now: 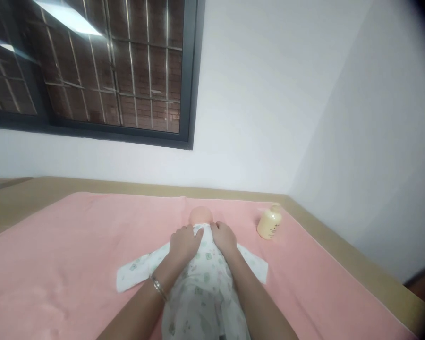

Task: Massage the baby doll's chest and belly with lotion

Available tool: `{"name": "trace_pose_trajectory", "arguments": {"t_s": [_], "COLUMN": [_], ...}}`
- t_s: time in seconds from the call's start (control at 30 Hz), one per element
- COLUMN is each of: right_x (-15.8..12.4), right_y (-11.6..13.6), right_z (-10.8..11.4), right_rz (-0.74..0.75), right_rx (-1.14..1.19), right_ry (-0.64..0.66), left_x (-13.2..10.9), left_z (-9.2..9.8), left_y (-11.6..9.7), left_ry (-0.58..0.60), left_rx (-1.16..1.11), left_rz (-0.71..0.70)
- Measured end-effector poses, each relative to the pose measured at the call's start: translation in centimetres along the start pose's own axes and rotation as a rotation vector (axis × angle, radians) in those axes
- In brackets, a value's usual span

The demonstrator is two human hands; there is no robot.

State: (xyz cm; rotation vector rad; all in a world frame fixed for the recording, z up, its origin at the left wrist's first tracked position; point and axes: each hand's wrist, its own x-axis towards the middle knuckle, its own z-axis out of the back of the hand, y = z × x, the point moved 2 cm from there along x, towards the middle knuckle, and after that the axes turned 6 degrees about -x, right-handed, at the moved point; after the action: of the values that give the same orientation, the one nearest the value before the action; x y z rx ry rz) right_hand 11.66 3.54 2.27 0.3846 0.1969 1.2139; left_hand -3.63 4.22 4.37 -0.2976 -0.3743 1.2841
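Note:
A baby doll lies face hidden from me, its smooth bald head [201, 215] at the far end. It has on a long white garment [207, 278] with small green and pink prints, whose two sleeves spread flat to either side. At the left of the collar, my left hand [184, 243] curls its fingers over the shoulder cloth, thumb lying along the front. My right hand [225, 238] closes on the cloth at the opposite shoulder, right beside the neck. Both forearms cover parts of the garment and sleeves.
A pale yellow pump bottle [269, 223] stands to the right of the doll. Beneath everything lies a pink sheet [92, 236] over a wooden surface [340, 245]. Behind it rises a white wall [248, 118] with a dark-framed barred window [189, 94].

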Motion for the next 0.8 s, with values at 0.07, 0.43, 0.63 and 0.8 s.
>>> {"name": "trace_pose_trajectory", "arguments": {"t_s": [0.07, 0.43, 0.63, 0.8], "right_x": [0.0, -4.2, -4.7, -2.1], "right_y": [0.0, 2.9, 3.1, 1.8], "right_z": [0.1, 3.6, 3.9, 2.4], "right_rz": [0.009, 0.244, 0.273, 0.223], "right_rx": [-0.006, -0.174, -0.193, -0.111], "right_ry": [-0.013, 0.054, 0.101, 0.136], "left_x": [-0.4, 0.3, 0.1, -1.4], "left_z": [0.1, 0.1, 0.2, 0.8], "left_y": [-0.5, 0.6, 0.6, -0.6], "left_ry": [-0.006, 0.066, 0.082, 0.066], "left_rx": [0.051, -0.09, -0.069, 0.103], "left_rz": [-0.006, 0.032, -0.003, -0.057]}}
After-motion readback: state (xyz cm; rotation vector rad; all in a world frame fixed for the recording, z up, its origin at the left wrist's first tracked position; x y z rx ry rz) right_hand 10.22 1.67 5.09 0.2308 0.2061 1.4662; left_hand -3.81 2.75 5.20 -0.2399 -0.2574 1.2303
